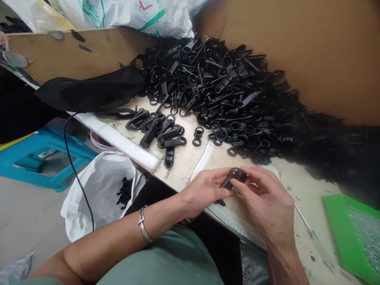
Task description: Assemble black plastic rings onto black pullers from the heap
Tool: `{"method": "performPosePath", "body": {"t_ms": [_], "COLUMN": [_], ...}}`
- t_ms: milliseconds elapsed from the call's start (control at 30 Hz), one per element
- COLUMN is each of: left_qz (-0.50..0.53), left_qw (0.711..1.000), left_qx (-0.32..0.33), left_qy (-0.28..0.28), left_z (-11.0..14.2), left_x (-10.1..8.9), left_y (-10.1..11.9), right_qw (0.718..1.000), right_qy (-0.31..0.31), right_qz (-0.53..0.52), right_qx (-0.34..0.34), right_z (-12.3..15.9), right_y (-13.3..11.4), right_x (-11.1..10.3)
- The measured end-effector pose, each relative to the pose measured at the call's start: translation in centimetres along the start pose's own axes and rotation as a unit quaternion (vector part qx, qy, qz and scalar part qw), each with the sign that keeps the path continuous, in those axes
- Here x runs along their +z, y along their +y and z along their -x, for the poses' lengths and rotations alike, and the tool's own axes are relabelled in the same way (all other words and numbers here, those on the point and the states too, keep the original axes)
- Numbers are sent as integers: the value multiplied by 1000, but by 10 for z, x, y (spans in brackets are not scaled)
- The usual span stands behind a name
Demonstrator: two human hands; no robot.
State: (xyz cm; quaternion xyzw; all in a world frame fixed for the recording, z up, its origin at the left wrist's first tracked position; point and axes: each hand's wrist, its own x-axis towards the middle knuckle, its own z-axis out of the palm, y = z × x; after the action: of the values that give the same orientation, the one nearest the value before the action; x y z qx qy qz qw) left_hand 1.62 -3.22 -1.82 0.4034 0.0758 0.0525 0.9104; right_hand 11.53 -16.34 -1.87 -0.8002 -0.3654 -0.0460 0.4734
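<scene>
Over the front edge of the table, my left hand [204, 190] and my right hand [264, 194] close together on one black plastic lever part [230, 178]. My left fingers pinch its narrow end, while my right thumb and fingers press round its ring-shaped end. Beyond my hands lie a small cluster of similar black lever parts [157, 130] and two black rings [197, 136]. A large heap of black plastic parts [213, 79] rises behind them, with ring pieces along its near side. My fingers hide some of the held part.
At right stands a green tray [338, 233] of small shiny pieces, with a thin metal-shafted tool [305, 221] near my right wrist. An open white sack [86, 194] holds black parts below left. A blue stool [44, 158] and black cloth [95, 93] are at left.
</scene>
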Motion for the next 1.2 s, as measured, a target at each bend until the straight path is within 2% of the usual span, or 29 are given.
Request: {"method": "performPosePath", "body": {"t_ms": [100,233,333,500,667,1033,1200], "left_qz": [-28,-72,-44,8,-2,-15,-23], "left_qw": [999,995,995,998,999,999,1000], "left_qx": [13,60,75,62,54,21,15], "left_qy": [-12,-37,-39,-12,-5,-35,11], "left_z": [0,0,0,3,4,7,2], "left_x": [-4,-8,-8,-4,-1,-10,-11], "left_y": [-2,-6,-8,-6,-4,4,-2], "right_qw": [1000,996,996,999,998,995,983], "right_qy": [-18,-21,-11,-25,19,50,83], "right_qz": [-4,72,76,25,40,58,98], "right_qx": [13,-45,-52,8,-35,-68,-131], "right_z": [-2,-2,3,12,11,9,9], "right_y": [4,-2,-8,-10,-11,-10,-13], "right_x": [-1,-2,-2,-4,-4,5,11]}}
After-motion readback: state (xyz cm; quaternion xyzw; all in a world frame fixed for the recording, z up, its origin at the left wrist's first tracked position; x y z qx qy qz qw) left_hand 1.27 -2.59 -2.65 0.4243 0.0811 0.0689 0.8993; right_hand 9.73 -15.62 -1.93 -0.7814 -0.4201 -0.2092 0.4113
